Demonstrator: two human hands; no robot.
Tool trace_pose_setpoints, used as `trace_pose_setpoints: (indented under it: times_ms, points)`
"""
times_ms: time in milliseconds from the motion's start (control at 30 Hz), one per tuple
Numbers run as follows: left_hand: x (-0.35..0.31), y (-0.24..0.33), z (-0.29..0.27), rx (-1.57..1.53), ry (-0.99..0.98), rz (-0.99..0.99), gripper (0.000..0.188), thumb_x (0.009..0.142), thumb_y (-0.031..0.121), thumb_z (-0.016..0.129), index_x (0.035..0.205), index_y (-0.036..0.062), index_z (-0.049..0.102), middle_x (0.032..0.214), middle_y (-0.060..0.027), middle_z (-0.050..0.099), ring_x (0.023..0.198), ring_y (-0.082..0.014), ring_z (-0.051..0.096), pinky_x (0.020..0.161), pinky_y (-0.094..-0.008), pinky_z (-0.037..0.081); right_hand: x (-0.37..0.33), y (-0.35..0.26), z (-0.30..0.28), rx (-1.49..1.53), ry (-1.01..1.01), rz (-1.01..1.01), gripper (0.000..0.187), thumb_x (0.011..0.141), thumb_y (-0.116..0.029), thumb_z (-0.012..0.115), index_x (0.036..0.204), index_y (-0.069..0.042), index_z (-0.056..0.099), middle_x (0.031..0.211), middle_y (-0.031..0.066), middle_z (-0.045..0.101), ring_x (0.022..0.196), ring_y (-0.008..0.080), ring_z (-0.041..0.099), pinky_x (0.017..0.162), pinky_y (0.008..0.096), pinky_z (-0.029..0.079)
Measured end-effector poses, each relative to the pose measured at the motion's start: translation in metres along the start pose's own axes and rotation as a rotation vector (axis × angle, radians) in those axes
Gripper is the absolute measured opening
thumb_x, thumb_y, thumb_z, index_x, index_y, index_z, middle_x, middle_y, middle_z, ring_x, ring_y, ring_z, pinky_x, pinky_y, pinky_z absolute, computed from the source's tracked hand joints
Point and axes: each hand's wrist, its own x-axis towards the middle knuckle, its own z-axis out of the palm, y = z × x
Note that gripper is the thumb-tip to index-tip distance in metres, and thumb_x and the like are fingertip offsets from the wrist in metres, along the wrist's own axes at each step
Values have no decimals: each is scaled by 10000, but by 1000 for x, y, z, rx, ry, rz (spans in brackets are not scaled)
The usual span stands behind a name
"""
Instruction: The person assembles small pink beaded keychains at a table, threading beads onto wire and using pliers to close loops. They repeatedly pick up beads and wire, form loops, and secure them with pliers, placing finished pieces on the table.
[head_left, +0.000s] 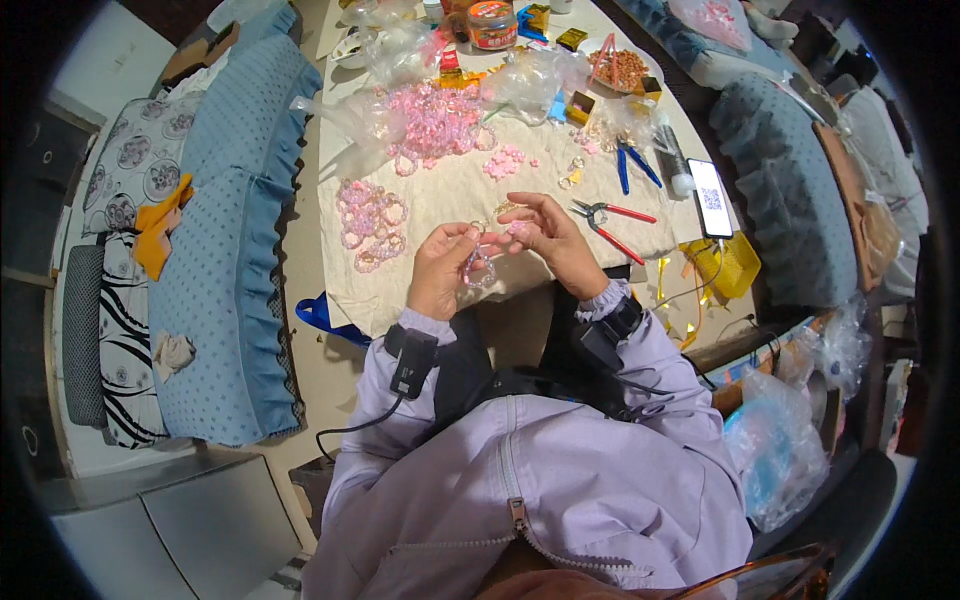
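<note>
My left hand (440,268) is closed on a loop of pink and clear beads (481,272), which hangs below its fingers near the table's front edge. A gold ring (477,226) shows at the top of that loop. Close beside it, my right hand (556,243) pinches a small pink piece (517,229); its exact kind is too small to make out. Something thin and gold-coloured (507,208) shows at the right fingertips. Finished-looking bead loops (370,225) lie to the left of my hands, and small pink pieces (506,162) lie in a cluster beyond them.
Red-handled pliers (618,214) and blue-handled pliers (630,168) lie at the right. A bigger heap of pink bead loops (432,120) sits farther back among plastic bags. A lit phone (711,200), a yellow basket (738,266) and a jar (492,25) are also there.
</note>
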Motion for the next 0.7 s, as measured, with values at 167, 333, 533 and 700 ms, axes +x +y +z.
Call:
trace_pose_setpoints:
  times_ms: [167,333,533,700]
  points:
    - [11,-22,-12,38,165,3,193,976,153,689,1086,31,587,1000,-134,728,855,-143,696,665,-213,527,-5,13,-21,-111,89,71,333,992,-75,638,1303,-6,542,1071,77,675,953,142,666,796,282,540]
    - [29,-22,-32,145,188,74,176,965,136,699,1059,21,605,949,-112,727,841,-134,687,701,-233,530,10,13,-38,-819,274,-95,201,899,-77,693,1092,-39,651,907,104,676,900,226,682,760,335,532]
    - [37,-27,-36,200,236,120,190,956,138,710,1062,30,596,954,-119,737,848,-141,699,676,-232,524,36,11,-22,-1133,247,-496,133,818,-100,710,945,-74,676,911,114,638,912,338,619,752,440,525]
    - [38,-24,-42,151,246,77,200,962,143,703,1067,28,577,988,-138,743,863,-138,701,690,-221,519,44,18,9,-1178,99,-311,89,842,-155,675,894,-84,683,903,108,636,914,317,631,751,421,543]
